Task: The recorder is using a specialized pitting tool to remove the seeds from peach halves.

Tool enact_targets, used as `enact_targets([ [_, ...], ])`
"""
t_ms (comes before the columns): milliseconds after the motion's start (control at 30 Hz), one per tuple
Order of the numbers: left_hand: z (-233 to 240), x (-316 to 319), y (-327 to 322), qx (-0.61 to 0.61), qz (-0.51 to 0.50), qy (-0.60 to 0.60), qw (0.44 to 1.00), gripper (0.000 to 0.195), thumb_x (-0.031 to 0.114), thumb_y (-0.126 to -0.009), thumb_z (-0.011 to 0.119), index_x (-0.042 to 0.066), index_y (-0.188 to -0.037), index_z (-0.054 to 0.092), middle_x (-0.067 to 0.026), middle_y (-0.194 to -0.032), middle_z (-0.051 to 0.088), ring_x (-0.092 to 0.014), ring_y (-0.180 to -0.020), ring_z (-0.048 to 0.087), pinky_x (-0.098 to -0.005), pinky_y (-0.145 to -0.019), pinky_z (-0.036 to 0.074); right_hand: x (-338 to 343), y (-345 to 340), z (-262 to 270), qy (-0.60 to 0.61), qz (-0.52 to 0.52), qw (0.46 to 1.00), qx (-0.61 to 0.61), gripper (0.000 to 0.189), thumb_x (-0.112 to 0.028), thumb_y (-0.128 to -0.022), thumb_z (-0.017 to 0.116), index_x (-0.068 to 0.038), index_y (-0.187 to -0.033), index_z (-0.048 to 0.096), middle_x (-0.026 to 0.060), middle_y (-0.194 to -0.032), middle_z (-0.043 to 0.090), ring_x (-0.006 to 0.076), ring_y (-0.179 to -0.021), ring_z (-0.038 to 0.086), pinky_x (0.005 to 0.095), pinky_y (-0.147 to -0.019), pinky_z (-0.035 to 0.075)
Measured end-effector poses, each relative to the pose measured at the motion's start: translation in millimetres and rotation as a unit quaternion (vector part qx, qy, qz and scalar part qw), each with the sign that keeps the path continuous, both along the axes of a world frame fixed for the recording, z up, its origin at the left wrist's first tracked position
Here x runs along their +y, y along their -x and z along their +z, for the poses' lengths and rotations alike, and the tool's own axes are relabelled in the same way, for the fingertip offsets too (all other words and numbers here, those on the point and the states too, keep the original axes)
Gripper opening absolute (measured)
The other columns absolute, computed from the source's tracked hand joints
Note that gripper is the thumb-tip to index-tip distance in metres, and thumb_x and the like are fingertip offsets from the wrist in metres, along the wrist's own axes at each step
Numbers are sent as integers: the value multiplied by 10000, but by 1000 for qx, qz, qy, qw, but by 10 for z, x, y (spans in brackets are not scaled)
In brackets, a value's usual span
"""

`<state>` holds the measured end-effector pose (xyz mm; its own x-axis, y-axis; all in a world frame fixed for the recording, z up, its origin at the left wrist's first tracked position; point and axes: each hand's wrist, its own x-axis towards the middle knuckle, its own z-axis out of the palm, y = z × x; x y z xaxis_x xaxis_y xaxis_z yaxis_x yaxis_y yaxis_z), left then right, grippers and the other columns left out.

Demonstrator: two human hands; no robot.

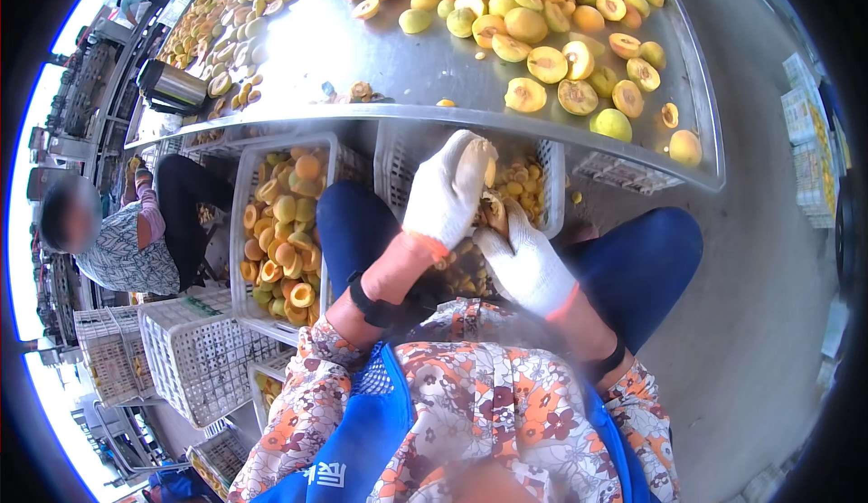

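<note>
My left hand, in a white knit glove with an orange cuff, is curled above a crate. A pale yellow piece, perhaps fruit, shows at its fingers, mostly hidden by the glove. Just below and to the right, my right hand, gloved alike, grips a browned fruit half between thumb and fingers. Both hands meet close together between my knees. Beneath them a white plastic crate contains small yellow-brown pieces, partly covered by the hands.
Ahead stands a metal table with a raised rim, bearing halved peach-like fruits. Left of my knee, another crate holds fruit halves. A metal flask stands on the table. Stacked crates and a seated person are at left.
</note>
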<state>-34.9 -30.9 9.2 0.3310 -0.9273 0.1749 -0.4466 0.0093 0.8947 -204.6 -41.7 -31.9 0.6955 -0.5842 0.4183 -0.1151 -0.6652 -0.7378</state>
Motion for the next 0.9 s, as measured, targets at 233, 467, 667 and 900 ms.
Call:
enact_targets([
  [233, -47, -4, 41, -48, 15, 14, 999, 300, 261, -1069, 480, 29, -1031, 667, -108, -901, 664, -179, -860, 633, -317, -817, 512, 17, -11, 2, -178, -19, 984, 11, 386, -160, -968, 646, 18, -1260, 468, 268, -1069, 585, 464, -950, 631, 461, -765, 517],
  [467, -75, -10, 62, 158, 25, -26, 987, 311, 239, -1086, 436, 26, -1058, 661, -50, -941, 671, -130, -879, 593, -292, -848, 498, 18, -32, -24, -68, -62, 994, 53, 483, -107, -955, 667, 116, -1321, 442, 232, -882, 660, 404, -732, 674, 447, -621, 516],
  [667, -256, 25, 179, 227, 98, 72, 966, 277, 226, -1097, 418, 52, -1166, 623, -60, -1069, 634, -132, -981, 576, -293, -898, 484, 38, -99, 45, -23, -87, 995, 51, 437, -66, -939, 658, 138, -1265, 451, 221, -772, 646, 445, -731, 665, 479, -620, 517],
  [900, -43, 134, 242, 169, 92, 94, 977, 313, 260, -1110, 408, 43, -1204, 612, -76, -1156, 628, -151, -1048, 589, -305, -951, 483, 31, -56, -35, 158, -74, 976, 127, 281, -61, -895, 631, 45, -1154, 610, 244, -867, 585, 410, -722, 676, 468, -601, 548],
])
